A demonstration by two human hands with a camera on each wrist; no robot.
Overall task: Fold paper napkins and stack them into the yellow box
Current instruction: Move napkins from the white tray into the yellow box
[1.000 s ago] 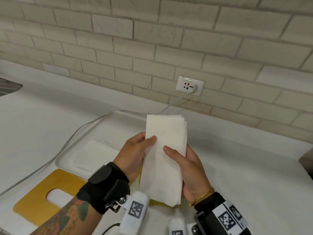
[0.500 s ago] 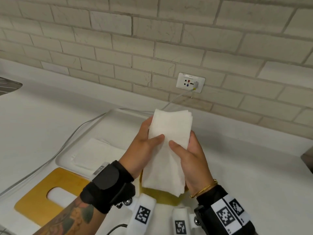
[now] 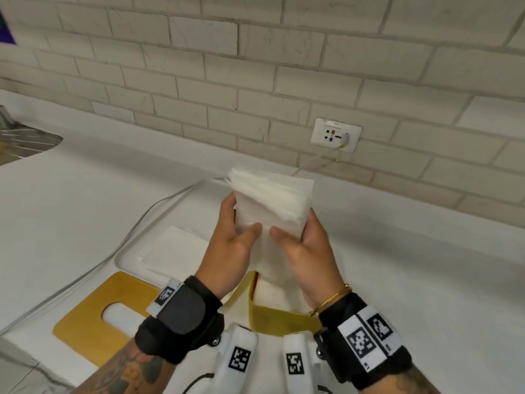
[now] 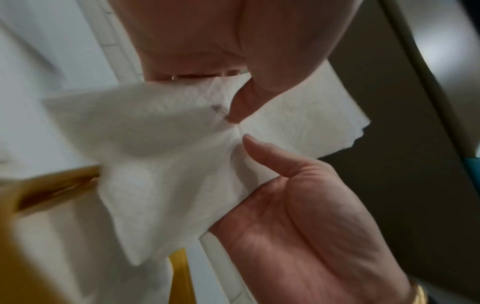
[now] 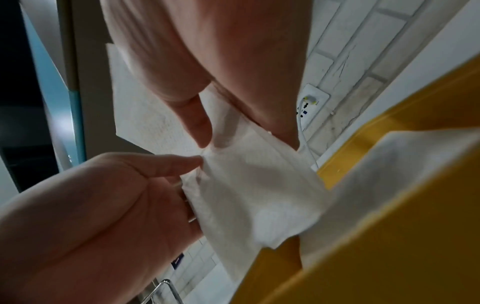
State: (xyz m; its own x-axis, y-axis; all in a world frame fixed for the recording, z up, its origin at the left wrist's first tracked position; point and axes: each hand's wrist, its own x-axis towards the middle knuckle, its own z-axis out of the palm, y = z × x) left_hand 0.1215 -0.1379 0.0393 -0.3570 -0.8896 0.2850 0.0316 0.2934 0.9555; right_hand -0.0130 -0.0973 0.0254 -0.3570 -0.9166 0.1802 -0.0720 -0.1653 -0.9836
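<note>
Both hands hold a white folded napkin (image 3: 271, 206) upright above the yellow box (image 3: 272, 319). My left hand (image 3: 241, 223) grips its left edge, thumb on the near face and fingers behind. On the right edge my right hand (image 3: 305, 237) grips the same way. The thumbs nearly meet at the napkin's middle (image 4: 168, 154), and its layered top edge bends over toward me. Its lower end hangs just over white napkins (image 5: 389, 164) lying in the yellow box (image 5: 389, 236). The fingers behind the paper are hidden.
A white tray (image 3: 127, 251) left of the hands holds a flat stack of napkins (image 3: 173, 248). A yellow lid (image 3: 93, 317) with a cut-out lies at the near left. A cable (image 3: 136, 223) runs along the counter to a wall socket (image 3: 336, 135). A sink edge (image 3: 25, 143) shows far left.
Both hands slid up the napkin from its lower half to its middle, and the thumbs came together. The napkin's top now bends over toward me instead of standing straight.
</note>
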